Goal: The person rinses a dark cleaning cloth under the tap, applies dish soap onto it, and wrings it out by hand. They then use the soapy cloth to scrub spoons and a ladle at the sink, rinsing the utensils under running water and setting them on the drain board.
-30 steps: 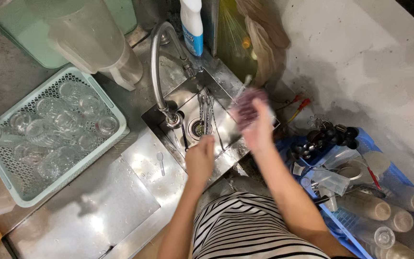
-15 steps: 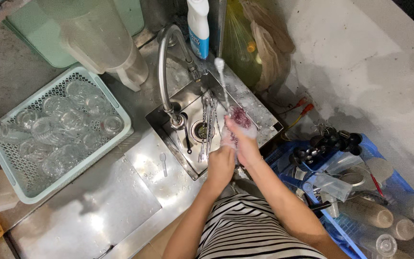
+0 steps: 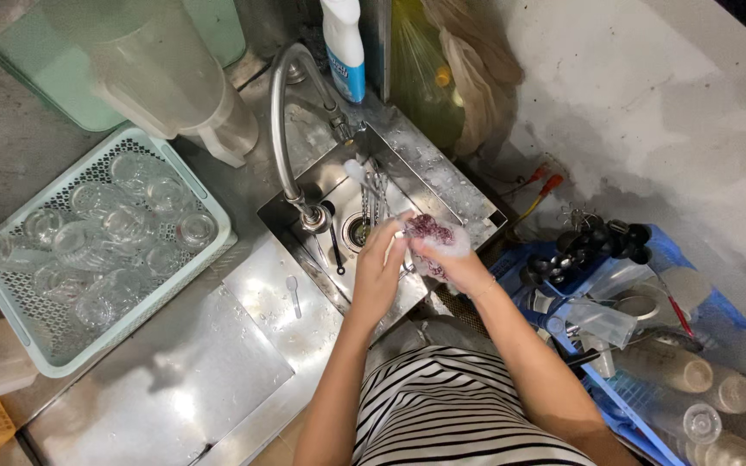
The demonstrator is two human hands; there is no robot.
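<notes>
2 hands meet over the steel sink [image 3: 464,207]: the right hand [image 3: 451,259] is closed around a soapy purple scrubber [image 3: 432,231], and the left hand [image 3: 382,267] grips a long white-tipped utensil [image 3: 364,177] that reaches up under the curved faucet [image 3: 282,112]. Behind the basin stands a white spray bottle [image 3: 343,43] with a blue label, beside a yellow-green plastic bag [image 3: 420,78]. Left on the counter, a pale green basket [image 3: 41,349] holds clear glasses [image 3: 105,229]. Right of the sink, a blue crate [image 3: 615,406] carries clear bottles [image 3: 692,371] and black parts.
</notes>
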